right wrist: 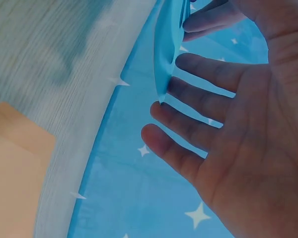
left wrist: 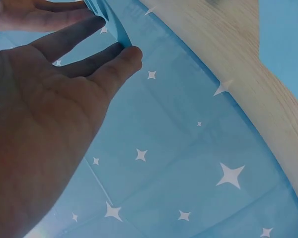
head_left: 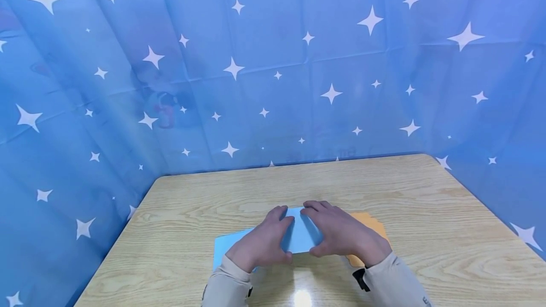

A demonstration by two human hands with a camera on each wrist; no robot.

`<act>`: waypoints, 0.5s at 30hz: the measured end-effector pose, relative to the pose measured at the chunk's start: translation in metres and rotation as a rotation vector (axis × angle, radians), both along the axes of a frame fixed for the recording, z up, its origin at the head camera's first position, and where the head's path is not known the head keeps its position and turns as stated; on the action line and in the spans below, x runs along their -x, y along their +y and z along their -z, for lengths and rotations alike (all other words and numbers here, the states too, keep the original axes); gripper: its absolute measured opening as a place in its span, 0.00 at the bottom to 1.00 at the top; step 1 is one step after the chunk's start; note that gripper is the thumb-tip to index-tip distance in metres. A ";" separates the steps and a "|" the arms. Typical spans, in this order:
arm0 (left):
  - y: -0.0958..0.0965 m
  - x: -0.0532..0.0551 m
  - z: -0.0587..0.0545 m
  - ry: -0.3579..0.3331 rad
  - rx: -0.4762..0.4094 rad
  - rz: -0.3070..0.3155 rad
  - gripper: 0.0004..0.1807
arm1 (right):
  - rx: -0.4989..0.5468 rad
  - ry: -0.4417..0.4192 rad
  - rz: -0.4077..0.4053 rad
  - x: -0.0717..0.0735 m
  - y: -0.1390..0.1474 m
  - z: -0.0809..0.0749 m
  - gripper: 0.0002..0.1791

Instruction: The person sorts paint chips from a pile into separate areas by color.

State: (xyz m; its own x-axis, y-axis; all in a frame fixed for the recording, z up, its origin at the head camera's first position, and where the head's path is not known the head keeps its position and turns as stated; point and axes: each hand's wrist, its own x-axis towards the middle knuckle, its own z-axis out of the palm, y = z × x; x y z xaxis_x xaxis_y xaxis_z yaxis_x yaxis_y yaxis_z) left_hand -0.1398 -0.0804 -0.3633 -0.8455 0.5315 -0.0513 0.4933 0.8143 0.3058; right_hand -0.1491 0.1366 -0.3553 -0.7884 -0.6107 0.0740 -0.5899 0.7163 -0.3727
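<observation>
Between my two hands is a light blue sheet of paper (head_left: 302, 232), lifted over the table and bowed slightly. My left hand (head_left: 265, 239) grips its left side, fingers at the far edge and thumb at the near edge. On the other side my right hand (head_left: 343, 231) holds it the same way. The right wrist view shows fingertips along the bent blue paper (right wrist: 165, 49), where several folds or layers show near the top. In the left wrist view, fingertips meet the edge of the paper (left wrist: 120, 32).
More blue paper (head_left: 226, 248) lies on the wooden table (head_left: 170, 231), partly under my left forearm. Orange paper (head_left: 372, 224) in overlapping sheets lies beneath my right wrist. A blue curtain (head_left: 273, 94) with white stars hangs behind the table.
</observation>
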 end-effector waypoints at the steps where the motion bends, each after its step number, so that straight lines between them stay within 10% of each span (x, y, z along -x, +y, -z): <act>1: 0.000 0.000 0.000 0.000 0.001 -0.001 0.43 | -0.001 -0.001 0.000 0.000 0.000 0.000 0.42; 15: -0.011 -0.003 -0.005 0.004 -0.033 0.011 0.41 | -0.029 -0.006 0.002 0.002 -0.010 0.000 0.38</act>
